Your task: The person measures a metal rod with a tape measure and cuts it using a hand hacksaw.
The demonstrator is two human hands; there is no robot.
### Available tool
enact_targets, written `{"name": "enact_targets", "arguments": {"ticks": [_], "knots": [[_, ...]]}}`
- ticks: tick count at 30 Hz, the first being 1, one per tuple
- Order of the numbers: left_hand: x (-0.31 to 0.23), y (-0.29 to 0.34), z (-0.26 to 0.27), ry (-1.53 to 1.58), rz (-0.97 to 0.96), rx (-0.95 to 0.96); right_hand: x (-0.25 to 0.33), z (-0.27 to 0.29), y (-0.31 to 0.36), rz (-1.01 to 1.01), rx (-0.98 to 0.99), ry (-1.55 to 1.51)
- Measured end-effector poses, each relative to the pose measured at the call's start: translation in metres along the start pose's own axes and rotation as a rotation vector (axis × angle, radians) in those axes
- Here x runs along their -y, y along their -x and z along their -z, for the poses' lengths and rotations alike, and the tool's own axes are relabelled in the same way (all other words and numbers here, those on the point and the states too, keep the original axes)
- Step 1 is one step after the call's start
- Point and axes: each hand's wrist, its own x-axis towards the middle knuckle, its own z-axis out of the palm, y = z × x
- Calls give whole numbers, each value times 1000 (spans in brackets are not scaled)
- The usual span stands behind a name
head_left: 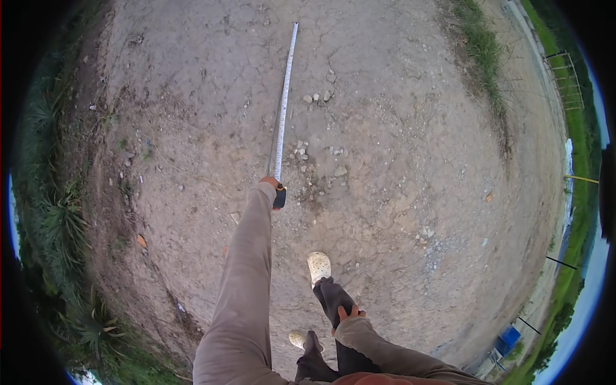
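Observation:
My left hand (269, 182) is closed round the black case of a tape measure (279, 197), held out in front of me at the end of a stretched arm. From the case a long white blade (286, 96) runs out straight ahead over the bare ground, tilted slightly to the right toward its far end. A thin dark shadow follows the blade's left side. Down at my bent leg, my right hand (348, 314) grips the knee of my dark trousers (335, 298), its fingers curled over the cloth.
Dry, cracked dirt (398, 192) with scattered pebbles (317, 98) surrounds me. Below are my cream clogs (318, 267), one forward. Spiky plants (64, 215) line the left edge, and a grass strip (481, 45) grows at far right. A blue box-like object (507, 340) stands lower right.

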Motion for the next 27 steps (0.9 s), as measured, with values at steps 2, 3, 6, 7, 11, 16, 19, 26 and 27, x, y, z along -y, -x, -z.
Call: {"name": "enact_targets", "arguments": {"ticks": [2, 3, 6, 7, 11, 16, 19, 26, 27], "knots": [[42, -27, 3, 128, 90, -82, 5, -3, 6, 42, -13, 4], [34, -33, -9, 130, 77, -63, -1, -2, 4, 14, -8, 4], [30, -29, -20, 82, 37, -12, -8, 1, 7, 3, -2, 9], [34, -25, -23, 100, 64, 4, -11, 2, 10, 20, -4, 14], [85, 12, -44, 129, 112, 1, -10, -13, 12, 20, -35, 100], [202, 109, -94, 144, 5, -2, -6, -52, 13, 89, -247, 170], [268, 156, -146, -264, -244, -97, -9, -67, 18, 95, -320, 193], [470, 292, -286, -373, -255, -171, -4, -165, 26, 128, -521, 401], [496, 307, -310, -332, -214, -183, -5, -182, 25, 106, -543, 404]]}}
